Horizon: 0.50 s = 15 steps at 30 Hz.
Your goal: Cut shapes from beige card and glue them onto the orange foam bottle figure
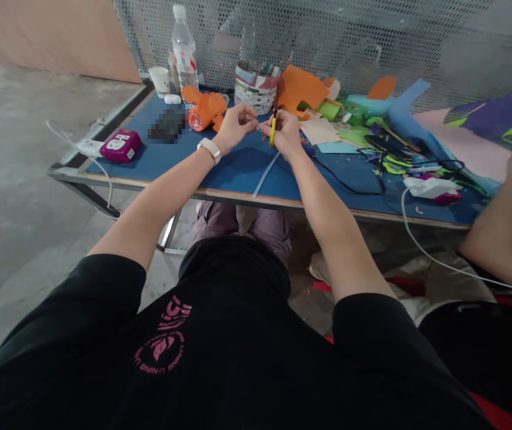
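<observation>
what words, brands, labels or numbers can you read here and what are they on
"LI-NING", seemingly repeated around the pink ring logo on the black short-sleeved T-shirt
Larger pink lettering above the ring: distorted by folds, unreadable
Clear plastic bottle with a red-and-white label: too small to read
Magenta box-shaped device with white stickers: too blurred to read

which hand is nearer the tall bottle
Left. The left hand is in front of the tall bottle, to its right; the right hand, with yellow scissors, is farther right.
</observation>
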Motion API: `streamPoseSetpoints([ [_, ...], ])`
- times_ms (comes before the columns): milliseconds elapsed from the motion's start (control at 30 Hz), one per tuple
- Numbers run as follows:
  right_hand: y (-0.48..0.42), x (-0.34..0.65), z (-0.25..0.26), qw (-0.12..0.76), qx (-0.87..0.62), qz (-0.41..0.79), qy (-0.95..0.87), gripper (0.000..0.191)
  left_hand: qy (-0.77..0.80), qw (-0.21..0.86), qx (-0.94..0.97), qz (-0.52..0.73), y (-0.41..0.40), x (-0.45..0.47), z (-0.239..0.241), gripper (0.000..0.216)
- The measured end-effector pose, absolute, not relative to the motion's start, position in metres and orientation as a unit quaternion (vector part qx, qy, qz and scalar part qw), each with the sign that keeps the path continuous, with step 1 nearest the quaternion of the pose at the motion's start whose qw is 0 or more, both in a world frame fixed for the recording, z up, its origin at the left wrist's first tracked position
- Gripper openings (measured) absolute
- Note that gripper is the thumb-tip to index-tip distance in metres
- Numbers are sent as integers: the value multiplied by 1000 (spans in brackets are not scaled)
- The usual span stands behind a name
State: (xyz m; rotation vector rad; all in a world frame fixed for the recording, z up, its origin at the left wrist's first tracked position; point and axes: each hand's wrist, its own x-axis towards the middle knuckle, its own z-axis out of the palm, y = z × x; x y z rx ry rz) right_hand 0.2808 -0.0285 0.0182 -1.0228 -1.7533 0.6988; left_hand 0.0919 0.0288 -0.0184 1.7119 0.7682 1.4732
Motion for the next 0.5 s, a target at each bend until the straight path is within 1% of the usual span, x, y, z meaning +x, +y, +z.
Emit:
streamPoseSetpoints([
  [67, -33, 280, 21, 478, -424, 287, -713, 94, 308, 368, 665, 572, 17, 92, -12, 50],
  [167, -44, 277, 29, 467, -427, 290, -718, 89, 299, 362, 684, 558, -5, 90, -2, 44],
  [333, -54, 274, 38, 481, -431, 296, -703, 87, 265, 346, 729, 527, -35, 86, 10, 48],
  [500, -47, 277, 34, 453, -410, 298, -733, 87, 269, 334, 730, 532, -37, 84, 12, 52],
])
